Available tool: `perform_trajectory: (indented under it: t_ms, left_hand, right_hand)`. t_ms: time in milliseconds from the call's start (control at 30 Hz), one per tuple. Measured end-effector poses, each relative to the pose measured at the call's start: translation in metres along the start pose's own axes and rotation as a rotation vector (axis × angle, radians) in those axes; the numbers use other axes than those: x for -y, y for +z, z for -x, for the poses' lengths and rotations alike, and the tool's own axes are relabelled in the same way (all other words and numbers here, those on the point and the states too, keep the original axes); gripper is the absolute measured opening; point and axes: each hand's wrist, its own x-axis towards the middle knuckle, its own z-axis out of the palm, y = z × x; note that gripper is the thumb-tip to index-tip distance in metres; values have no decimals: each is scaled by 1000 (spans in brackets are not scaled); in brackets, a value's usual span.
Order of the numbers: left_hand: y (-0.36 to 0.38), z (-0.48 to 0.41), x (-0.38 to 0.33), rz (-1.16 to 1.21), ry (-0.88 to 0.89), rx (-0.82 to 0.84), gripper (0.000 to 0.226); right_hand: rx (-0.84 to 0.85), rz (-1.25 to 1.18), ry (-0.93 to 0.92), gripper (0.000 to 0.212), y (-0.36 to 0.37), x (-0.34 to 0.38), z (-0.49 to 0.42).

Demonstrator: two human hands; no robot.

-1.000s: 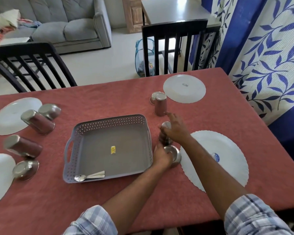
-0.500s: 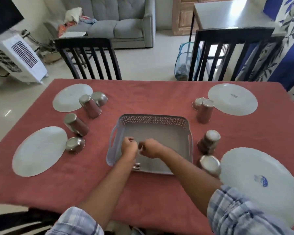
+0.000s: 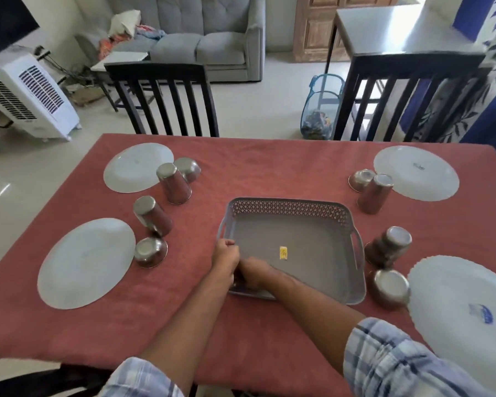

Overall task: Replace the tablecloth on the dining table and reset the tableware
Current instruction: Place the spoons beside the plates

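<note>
Crowding the grey tray's (image 3: 289, 204) near-left corner, the left hand (image 3: 226, 257) and right hand (image 3: 255, 273) touch, fingers curled; whether they clamp anything cannot be told.

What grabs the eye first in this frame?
The grey tray sits mid-table on the red tablecloth, with the left hand and right hand bunched together in its near-left corner; what they hold is hidden. A white plate marks each of four place settings, like the near-left plate, each with an upside-down steel tumbler and a steel bowl beside it.
</note>
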Motion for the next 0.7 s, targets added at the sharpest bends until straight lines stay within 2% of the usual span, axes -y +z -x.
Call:
perform_trajectory:
  t_ms: [100, 167, 267, 333, 500, 600, 700]
  left_hand:
    - [1, -3, -6, -1, 16, 55, 18]
    - [6, -2, -13, 4, 12, 143, 16]
    - [25, 13, -31, 128, -80, 443, 13]
    - [46, 29, -46, 264, -153, 585, 20]
    - [100, 69, -82, 435, -167, 694, 22]
    - [128, 87, -100, 469, -142, 718, 20]
    - [165, 110, -116, 480, -166, 758, 22]
  right_hand:
    - [-129, -178, 122, 22, -14, -21, 2]
    - [-293, -480, 245, 8, -29, -36, 7]
    - [-524, -838, 356, 26, -60, -47, 20]
    - [-632, -869, 385, 25, -79, -55, 33]
    - [-865, -810, 416, 6, -113, -90, 79]
    - [-998, -769, 410, 15, -139, -107, 114]
    - [-1178, -895, 382, 19, -158, -133, 156]
